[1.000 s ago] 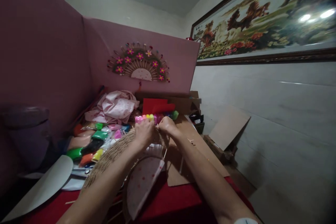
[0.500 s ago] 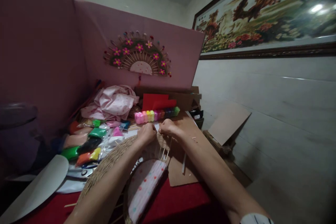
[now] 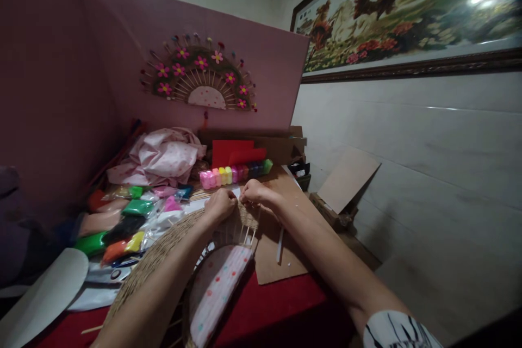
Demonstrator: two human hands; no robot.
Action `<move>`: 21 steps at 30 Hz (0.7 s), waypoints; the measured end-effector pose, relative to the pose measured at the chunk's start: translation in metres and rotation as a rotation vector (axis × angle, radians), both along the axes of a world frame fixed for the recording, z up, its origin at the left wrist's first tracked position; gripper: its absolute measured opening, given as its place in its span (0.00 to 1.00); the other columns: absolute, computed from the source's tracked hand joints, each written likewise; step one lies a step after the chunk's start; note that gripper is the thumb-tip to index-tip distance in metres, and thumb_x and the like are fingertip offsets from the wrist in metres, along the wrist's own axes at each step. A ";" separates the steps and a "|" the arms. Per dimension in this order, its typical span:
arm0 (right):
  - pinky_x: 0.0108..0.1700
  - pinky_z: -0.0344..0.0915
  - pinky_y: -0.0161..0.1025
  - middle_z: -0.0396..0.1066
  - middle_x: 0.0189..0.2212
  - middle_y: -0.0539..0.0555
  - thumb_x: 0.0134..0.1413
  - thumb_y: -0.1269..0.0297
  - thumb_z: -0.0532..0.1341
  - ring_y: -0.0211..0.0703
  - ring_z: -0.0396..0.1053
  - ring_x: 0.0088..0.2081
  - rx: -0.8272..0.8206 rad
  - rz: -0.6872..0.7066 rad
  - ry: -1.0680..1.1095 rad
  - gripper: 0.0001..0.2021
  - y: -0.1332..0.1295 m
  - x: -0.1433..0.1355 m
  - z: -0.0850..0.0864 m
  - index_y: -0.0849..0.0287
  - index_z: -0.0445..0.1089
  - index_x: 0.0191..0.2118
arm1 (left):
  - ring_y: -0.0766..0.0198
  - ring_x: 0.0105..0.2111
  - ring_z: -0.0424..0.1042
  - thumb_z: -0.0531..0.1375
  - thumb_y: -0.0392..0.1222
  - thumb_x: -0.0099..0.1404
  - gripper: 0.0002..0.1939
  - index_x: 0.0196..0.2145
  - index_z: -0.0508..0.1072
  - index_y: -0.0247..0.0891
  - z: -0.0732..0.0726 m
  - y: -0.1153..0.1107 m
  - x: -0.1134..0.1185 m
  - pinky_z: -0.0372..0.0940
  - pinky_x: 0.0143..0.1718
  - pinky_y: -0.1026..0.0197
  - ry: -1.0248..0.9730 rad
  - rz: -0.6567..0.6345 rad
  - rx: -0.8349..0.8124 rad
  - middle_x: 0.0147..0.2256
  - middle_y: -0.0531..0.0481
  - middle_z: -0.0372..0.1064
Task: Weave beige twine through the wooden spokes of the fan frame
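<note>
A half-round fan of thin wooden sticks, with a woven straw-coloured rope band [image 3: 157, 253] along its outside, lies tilted beneath my forearms. Its inner half-circle [image 3: 218, 285] is covered in white cloth with red and teal dots. At the band's far end, my left hand [image 3: 221, 205] is closed with its fingers pinched on the rope edge. Close beside it, on the right, my right hand [image 3: 253, 191] also pinches at the same edge, thumb and forefinger together. The fingertips partly hide what lies between them.
Bags of coloured clay [image 3: 138, 207], scissors [image 3: 108, 274] and crumpled pink cloth [image 3: 163, 155] lie left. Behind my hands is a pack of coloured clay blocks [image 3: 232, 173]. Cardboard [image 3: 293, 250] with a white stick [image 3: 280, 246] lies right. A finished flowered fan [image 3: 202, 73] hangs on a pink panel.
My head view has turned slightly, so the scene sits a little further left and higher. Both hands stay pinched at the rope band's far end, with only small finger shifts.
</note>
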State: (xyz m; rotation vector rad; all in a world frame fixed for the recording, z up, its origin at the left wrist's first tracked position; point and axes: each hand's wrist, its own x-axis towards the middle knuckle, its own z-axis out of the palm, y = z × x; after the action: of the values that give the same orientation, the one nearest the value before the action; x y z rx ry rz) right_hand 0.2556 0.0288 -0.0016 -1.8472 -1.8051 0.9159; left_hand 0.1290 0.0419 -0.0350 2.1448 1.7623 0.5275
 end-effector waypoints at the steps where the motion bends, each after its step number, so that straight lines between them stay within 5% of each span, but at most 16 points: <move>1: 0.18 0.54 0.28 0.62 0.10 0.47 0.38 0.76 0.59 0.29 0.56 0.13 0.009 0.007 0.001 0.05 -0.001 0.001 0.000 0.65 0.67 0.17 | 0.56 0.36 0.71 0.55 0.42 0.54 0.13 0.35 0.77 0.40 0.000 0.000 0.000 0.60 0.31 0.61 -0.006 0.003 0.000 0.37 0.43 0.74; 21: 0.24 0.53 0.28 0.73 0.24 0.52 0.39 0.72 0.60 0.35 0.65 0.26 0.298 0.148 -0.171 0.09 0.011 0.017 -0.017 0.63 0.76 0.30 | 0.58 0.33 0.71 0.57 0.40 0.53 0.12 0.33 0.78 0.38 0.004 -0.001 -0.001 0.60 0.30 0.63 -0.106 -0.007 0.022 0.33 0.44 0.75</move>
State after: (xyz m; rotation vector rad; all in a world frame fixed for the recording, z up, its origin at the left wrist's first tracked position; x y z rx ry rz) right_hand 0.2725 0.0397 -0.0187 -1.6632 -2.0760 0.5119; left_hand 0.1278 0.0411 -0.0308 2.0962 1.6988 0.6494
